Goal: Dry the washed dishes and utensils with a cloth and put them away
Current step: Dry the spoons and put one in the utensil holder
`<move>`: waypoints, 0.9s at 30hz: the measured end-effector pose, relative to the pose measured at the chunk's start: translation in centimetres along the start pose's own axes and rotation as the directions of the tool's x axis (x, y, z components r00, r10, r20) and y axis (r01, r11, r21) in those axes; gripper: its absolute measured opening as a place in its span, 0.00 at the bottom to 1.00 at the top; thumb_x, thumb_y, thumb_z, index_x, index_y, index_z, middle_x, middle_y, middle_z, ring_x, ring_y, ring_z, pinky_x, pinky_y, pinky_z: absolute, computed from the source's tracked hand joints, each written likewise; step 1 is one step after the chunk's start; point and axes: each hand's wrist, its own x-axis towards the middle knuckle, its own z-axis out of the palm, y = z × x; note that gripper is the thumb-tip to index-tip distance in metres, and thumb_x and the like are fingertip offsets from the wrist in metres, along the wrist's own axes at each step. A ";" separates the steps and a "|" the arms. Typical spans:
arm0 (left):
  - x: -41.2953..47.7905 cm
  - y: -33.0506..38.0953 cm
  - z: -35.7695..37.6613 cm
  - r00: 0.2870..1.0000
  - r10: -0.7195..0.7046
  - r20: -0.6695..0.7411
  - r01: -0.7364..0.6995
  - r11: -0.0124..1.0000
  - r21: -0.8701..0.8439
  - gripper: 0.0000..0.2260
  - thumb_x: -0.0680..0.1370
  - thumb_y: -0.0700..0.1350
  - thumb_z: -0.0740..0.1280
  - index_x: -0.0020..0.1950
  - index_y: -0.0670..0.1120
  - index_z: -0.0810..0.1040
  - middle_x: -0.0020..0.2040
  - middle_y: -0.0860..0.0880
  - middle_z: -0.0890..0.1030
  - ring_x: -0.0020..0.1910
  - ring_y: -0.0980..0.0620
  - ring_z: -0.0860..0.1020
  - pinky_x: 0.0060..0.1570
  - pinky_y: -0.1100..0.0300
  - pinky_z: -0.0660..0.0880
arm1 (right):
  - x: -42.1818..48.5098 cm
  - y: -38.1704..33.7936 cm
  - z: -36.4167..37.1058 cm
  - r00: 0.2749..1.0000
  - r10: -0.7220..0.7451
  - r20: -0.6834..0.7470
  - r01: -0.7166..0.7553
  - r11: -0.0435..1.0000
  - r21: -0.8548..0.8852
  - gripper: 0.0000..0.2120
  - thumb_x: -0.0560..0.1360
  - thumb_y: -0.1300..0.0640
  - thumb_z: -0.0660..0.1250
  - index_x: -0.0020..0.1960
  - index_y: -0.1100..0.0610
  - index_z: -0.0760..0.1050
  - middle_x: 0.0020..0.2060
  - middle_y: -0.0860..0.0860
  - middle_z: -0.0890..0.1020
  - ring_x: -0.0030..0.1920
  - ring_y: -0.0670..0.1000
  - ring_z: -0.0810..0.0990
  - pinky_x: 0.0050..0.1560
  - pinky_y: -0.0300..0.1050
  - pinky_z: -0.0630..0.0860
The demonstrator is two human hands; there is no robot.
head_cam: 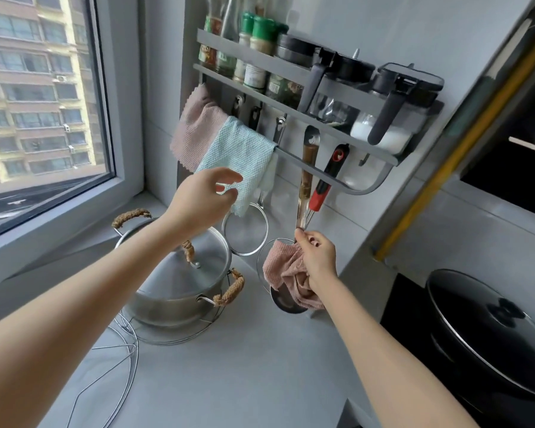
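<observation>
Steel ladle with wooden handle is hung on the grey wall rack, shaft pinched by the right hand, in which a pink cloth is bunched. Left hand is extended, fingers parted, before a pale-blue cloth.

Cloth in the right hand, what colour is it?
The cloth gripped by the right hand is pink, clearest in the head view.
</observation>
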 end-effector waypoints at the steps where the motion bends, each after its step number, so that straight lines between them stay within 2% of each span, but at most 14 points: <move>1: 0.1 -0.2 0.0 1.000 -0.003 0.006 0.003 1.000 -0.003 0.13 0.76 0.41 0.64 0.59 0.51 0.78 0.60 0.54 0.80 0.56 0.53 0.79 0.61 0.55 0.73 | 0.3 -0.3 0.2 1.000 -0.001 -0.004 0.001 1.000 0.002 0.12 0.74 0.51 0.70 0.34 0.54 0.75 0.29 0.47 0.74 0.34 0.49 0.71 0.38 0.44 0.69; 5: 0.1 -0.7 -0.4 0.999 -0.021 0.038 0.023 0.998 -0.051 0.13 0.75 0.42 0.65 0.58 0.52 0.79 0.58 0.54 0.80 0.57 0.53 0.79 0.61 0.54 0.74 | 1.1 -0.8 0.6 1.000 0.025 0.000 -0.025 1.000 0.016 0.13 0.74 0.52 0.70 0.33 0.54 0.74 0.28 0.48 0.73 0.32 0.49 0.70 0.34 0.43 0.68; 13: -0.6 -1.1 -1.4 0.998 -0.066 0.016 0.067 0.996 -0.052 0.13 0.75 0.38 0.64 0.55 0.49 0.80 0.54 0.53 0.81 0.54 0.54 0.79 0.59 0.55 0.74 | 1.8 -0.1 1.8 0.988 0.149 -0.043 -0.146 0.987 0.068 0.15 0.73 0.51 0.71 0.31 0.54 0.73 0.27 0.48 0.74 0.33 0.53 0.72 0.37 0.48 0.71; 17: -1.8 -1.0 -2.1 0.994 -0.113 -0.009 0.112 0.992 -0.062 0.12 0.75 0.37 0.64 0.55 0.48 0.81 0.49 0.54 0.81 0.51 0.55 0.79 0.58 0.56 0.74 | 1.9 -0.7 2.0 0.982 0.188 0.036 -0.191 0.977 0.098 0.09 0.74 0.59 0.71 0.36 0.57 0.76 0.30 0.51 0.74 0.31 0.50 0.71 0.31 0.40 0.71; 18: -2.3 -1.0 -2.4 0.992 -0.124 -0.014 0.123 0.991 -0.059 0.12 0.75 0.37 0.64 0.55 0.48 0.81 0.48 0.55 0.81 0.50 0.55 0.80 0.57 0.56 0.75 | 1.7 -0.9 1.9 0.979 0.193 0.068 -0.200 0.972 0.122 0.04 0.74 0.62 0.71 0.41 0.60 0.78 0.32 0.52 0.75 0.33 0.50 0.72 0.32 0.40 0.71; 19: -2.8 -1.1 -2.6 0.990 -0.139 -0.017 0.138 0.989 -0.059 0.12 0.75 0.37 0.64 0.54 0.49 0.81 0.47 0.55 0.80 0.48 0.55 0.80 0.55 0.57 0.75 | 1.5 -0.9 1.7 0.978 0.194 0.082 -0.204 0.970 0.134 0.04 0.73 0.63 0.71 0.47 0.62 0.79 0.36 0.54 0.77 0.36 0.51 0.74 0.36 0.41 0.72; 23: -6.1 -1.3 -3.9 0.979 -0.202 -0.002 0.202 0.979 -0.035 0.11 0.75 0.36 0.64 0.50 0.51 0.80 0.46 0.54 0.81 0.44 0.54 0.80 0.53 0.51 0.78 | -0.6 -0.5 0.6 0.983 0.154 0.096 -0.161 0.984 0.072 0.20 0.73 0.59 0.72 0.63 0.61 0.76 0.56 0.55 0.79 0.55 0.52 0.78 0.57 0.44 0.74; 25: -8.5 -1.2 -4.7 0.972 -0.233 -0.001 0.233 0.972 -0.022 0.11 0.75 0.36 0.64 0.51 0.50 0.80 0.48 0.51 0.82 0.47 0.50 0.81 0.53 0.48 0.79 | -2.6 -0.7 -0.1 0.975 0.160 0.155 -0.179 0.977 0.114 0.23 0.73 0.55 0.72 0.66 0.59 0.73 0.60 0.54 0.78 0.59 0.53 0.78 0.62 0.50 0.75; 27: -11.1 -1.2 -5.5 0.962 -0.272 -0.001 0.272 0.962 -0.010 0.11 0.75 0.36 0.64 0.51 0.48 0.81 0.49 0.50 0.83 0.50 0.47 0.82 0.52 0.48 0.79 | -4.8 -1.3 -0.8 0.960 0.154 0.235 -0.186 0.975 0.119 0.21 0.73 0.52 0.72 0.64 0.56 0.75 0.58 0.56 0.80 0.57 0.55 0.80 0.59 0.52 0.77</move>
